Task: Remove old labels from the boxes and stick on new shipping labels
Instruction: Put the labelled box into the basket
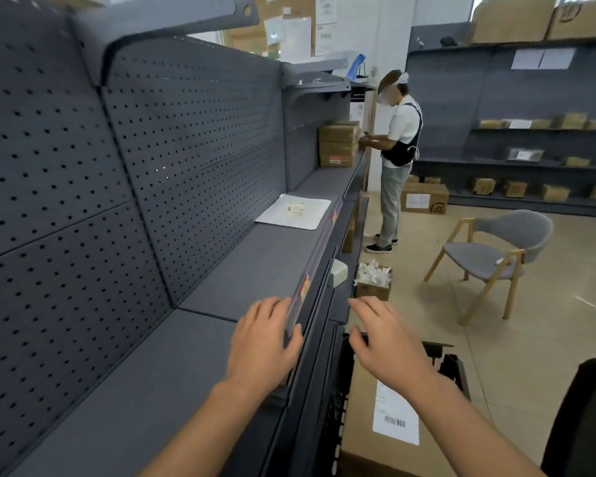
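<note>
Left hand (265, 342), palm down, fingers loosely spread, empty, over the grey shelf's (221, 270) front edge; right hand (386, 342), likewise flat and empty, reaching beyond it above a cardboard box (386, 457) bearing a white barcode label (395, 416); label sheet (295, 211) farther along the shelf.

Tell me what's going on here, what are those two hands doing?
Someone is reaching with both hands, and neither holds anything. The left hand is at the front edge of the grey shelf; the right hand hovers above a cardboard box that bears a barcode label. A paper sheet lies further along the shelf. At the far end another person works at a stack of boxes.
</note>
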`<state>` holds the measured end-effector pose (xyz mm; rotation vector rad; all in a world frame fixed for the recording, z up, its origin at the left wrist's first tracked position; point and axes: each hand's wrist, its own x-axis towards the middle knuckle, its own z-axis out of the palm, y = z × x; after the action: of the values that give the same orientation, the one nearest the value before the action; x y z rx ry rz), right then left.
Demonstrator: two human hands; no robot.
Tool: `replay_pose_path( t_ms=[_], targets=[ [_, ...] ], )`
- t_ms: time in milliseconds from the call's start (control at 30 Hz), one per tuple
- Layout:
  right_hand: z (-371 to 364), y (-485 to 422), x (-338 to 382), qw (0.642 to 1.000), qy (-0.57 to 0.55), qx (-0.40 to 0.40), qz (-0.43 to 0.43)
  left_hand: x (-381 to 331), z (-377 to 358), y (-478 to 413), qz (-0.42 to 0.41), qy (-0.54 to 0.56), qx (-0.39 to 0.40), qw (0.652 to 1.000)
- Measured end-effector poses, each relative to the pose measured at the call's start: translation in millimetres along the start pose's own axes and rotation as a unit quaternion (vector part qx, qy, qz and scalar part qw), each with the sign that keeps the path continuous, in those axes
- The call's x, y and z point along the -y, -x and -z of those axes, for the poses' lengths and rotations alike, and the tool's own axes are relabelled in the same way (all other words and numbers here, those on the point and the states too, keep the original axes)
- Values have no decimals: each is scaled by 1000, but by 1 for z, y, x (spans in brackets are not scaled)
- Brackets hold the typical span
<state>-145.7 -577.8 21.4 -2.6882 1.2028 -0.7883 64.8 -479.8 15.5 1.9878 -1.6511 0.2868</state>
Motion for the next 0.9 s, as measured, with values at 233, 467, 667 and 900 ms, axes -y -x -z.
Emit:
replay_pose_path(
  t_ms=[233, 467, 667, 900],
  targets=[
    [-13, -13, 19, 996, -23, 23, 88, 11, 26, 34, 99, -55, -6, 994],
    [-10, -14, 59, 979, -75, 37, 187, 10, 68, 84, 178, -127, -44, 975],
    [-12, -5, 97, 956, -127, 61, 257, -3, 103, 138, 259, -155, -78, 950],
    [-16, 7, 150, 926, -188, 87, 316, -7, 142, 207, 343, -188, -92, 916]
  ],
)
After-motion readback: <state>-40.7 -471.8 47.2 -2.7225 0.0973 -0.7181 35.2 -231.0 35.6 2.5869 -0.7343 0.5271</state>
